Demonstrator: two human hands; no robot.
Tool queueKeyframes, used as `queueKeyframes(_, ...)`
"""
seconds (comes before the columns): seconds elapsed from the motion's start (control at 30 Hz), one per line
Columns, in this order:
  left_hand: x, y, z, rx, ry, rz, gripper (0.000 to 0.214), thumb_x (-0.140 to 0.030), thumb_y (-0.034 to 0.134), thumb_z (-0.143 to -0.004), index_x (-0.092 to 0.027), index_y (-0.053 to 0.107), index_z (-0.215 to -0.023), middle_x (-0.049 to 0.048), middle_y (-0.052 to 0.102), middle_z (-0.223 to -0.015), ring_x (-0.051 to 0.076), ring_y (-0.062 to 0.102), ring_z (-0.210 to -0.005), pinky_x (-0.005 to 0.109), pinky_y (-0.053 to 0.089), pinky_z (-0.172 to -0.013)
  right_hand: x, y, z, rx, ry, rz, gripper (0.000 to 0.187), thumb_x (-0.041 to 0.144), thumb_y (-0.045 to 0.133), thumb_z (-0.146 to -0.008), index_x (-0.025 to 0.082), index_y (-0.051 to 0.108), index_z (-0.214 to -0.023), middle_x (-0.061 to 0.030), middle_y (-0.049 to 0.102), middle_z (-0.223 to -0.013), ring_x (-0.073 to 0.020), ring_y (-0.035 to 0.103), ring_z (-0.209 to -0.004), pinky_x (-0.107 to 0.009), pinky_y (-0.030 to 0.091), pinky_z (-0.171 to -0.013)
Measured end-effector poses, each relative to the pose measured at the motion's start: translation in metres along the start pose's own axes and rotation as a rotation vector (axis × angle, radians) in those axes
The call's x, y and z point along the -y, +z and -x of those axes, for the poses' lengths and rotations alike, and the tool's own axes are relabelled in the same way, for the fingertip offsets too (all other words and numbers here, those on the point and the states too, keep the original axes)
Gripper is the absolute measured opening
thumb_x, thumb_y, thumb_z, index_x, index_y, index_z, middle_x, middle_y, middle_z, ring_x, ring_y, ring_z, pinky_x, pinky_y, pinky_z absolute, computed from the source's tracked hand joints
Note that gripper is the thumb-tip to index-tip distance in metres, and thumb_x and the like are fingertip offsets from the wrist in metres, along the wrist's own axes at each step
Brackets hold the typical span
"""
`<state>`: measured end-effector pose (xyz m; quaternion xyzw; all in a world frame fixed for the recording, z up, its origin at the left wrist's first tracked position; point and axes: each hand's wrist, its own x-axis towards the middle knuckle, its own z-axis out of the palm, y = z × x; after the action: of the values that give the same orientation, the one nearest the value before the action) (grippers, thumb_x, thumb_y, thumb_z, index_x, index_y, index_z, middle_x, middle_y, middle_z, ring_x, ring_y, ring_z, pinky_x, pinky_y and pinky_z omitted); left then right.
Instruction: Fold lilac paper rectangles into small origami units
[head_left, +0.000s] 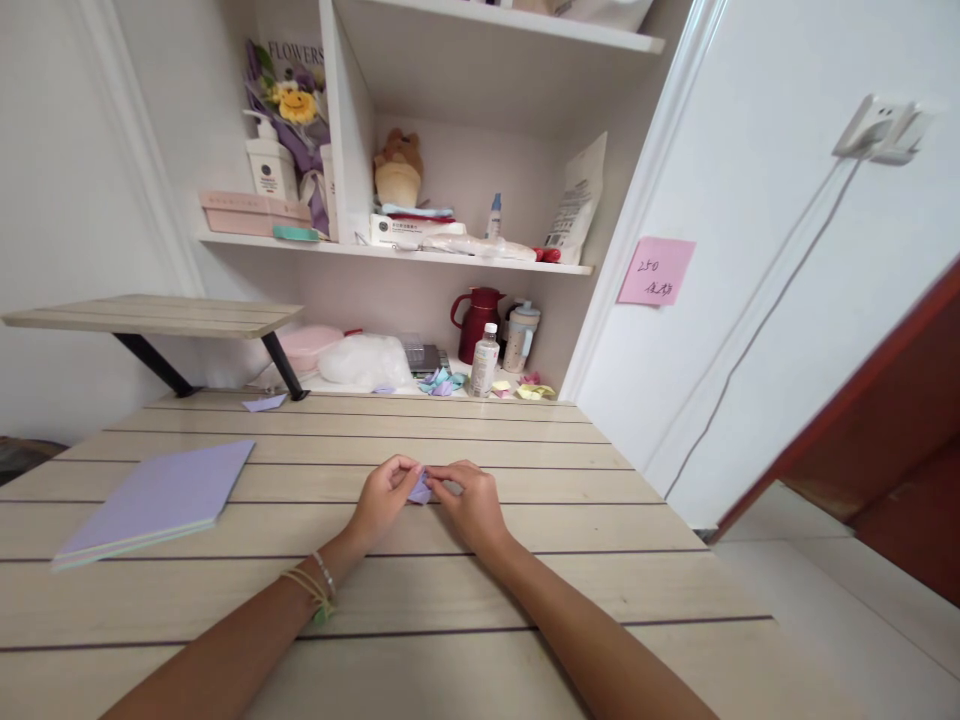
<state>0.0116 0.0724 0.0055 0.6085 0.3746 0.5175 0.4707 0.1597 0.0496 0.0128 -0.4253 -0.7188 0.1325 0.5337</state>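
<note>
A small folded piece of purple paper (420, 490) is between my two hands, just above or on the slatted table (450, 600). My left hand (384, 497) pinches its left side between thumb and fingers. On the other side, my right hand (472, 500) has its thumb and fingertips closed on the paper's upper right part. The fingers cover much of the paper, so its full shape is hidden. A stack of square paper sheets (165, 495), purple on top, lies on the table to the left of my hands.
A small raised shelf (165, 315) on black legs stands at the back left, with a purple paper scrap (264, 403) near it. Behind the table are folded colored papers (442, 382), a bottle (485, 362), a red jug (478, 325) and a tumbler (521, 338).
</note>
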Motion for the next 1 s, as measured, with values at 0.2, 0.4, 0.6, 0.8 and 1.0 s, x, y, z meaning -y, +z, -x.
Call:
queueKeyframes(0.2, 0.0031, -0.0004, 0.0001, -0.032, 0.041, -0.039, 0.018, -0.034, 0.059, -0.073, -0.016, 0.058, -0.074, 0.0023, 0.065, -0.072, 0.017, 0.062, -0.071, 0.026, 0.048, -0.064, -0.0007, 0.0013, 0.0008, -0.008, 0.019, 0.017, 0.015, 0.019, 0.062, -0.073, 0.025, 0.07, -0.084, -0.0027, 0.07, -0.078, -0.0185, 0.062, -0.073, -0.031, 0.049, -0.07)
queueKeyframes(0.4, 0.0011, 0.0001, 0.0002, -0.048, 0.048, -0.05, 0.017, -0.033, 0.059, -0.072, -0.016, 0.059, -0.072, 0.0016, 0.065, -0.069, 0.017, 0.062, -0.07, 0.025, 0.047, -0.064, -0.0008, 0.0014, 0.0005, 0.002, 0.045, 0.007, 0.014, 0.019, 0.062, -0.072, 0.026, 0.07, -0.082, -0.0022, 0.07, -0.078, -0.0184, 0.062, -0.072, -0.031, 0.049, -0.071)
queueKeyframes(0.6, -0.0005, 0.0002, 0.0009, -0.038, 0.041, -0.058, 0.017, -0.033, 0.058, -0.073, -0.015, 0.059, -0.074, 0.0041, 0.067, -0.076, 0.017, 0.062, -0.072, 0.026, 0.047, -0.066, 0.0013, -0.0016, -0.0017, 0.081, 0.137, -0.013, 0.011, 0.019, 0.063, -0.07, 0.025, 0.07, -0.076, -0.0011, 0.071, -0.077, -0.0184, 0.063, -0.072, -0.03, 0.048, -0.072)
queueKeyframes(0.8, -0.0002, 0.001, 0.0023, 0.012, 0.052, -0.069, 0.016, -0.032, 0.059, -0.073, -0.016, 0.059, -0.074, 0.0043, 0.067, -0.076, 0.018, 0.062, -0.076, 0.027, 0.047, -0.071, 0.0024, -0.0053, -0.0019, 0.114, 0.303, -0.226, 0.007, 0.023, 0.066, -0.064, 0.018, 0.068, -0.069, -0.0028, 0.07, -0.073, -0.0171, 0.064, -0.069, -0.027, 0.048, -0.068)
queueKeyframes(1.0, -0.0034, 0.003, 0.003, 0.033, 0.074, -0.041, 0.017, -0.032, 0.06, -0.073, -0.015, 0.061, -0.076, 0.006, 0.067, -0.081, 0.019, 0.062, -0.083, 0.029, 0.047, -0.077, -0.0015, -0.0003, -0.0009, 0.086, 0.373, -0.312, 0.01, 0.025, 0.064, -0.064, 0.016, 0.062, -0.062, -0.0028, 0.066, -0.065, -0.016, 0.061, -0.062, -0.025, 0.046, -0.059)
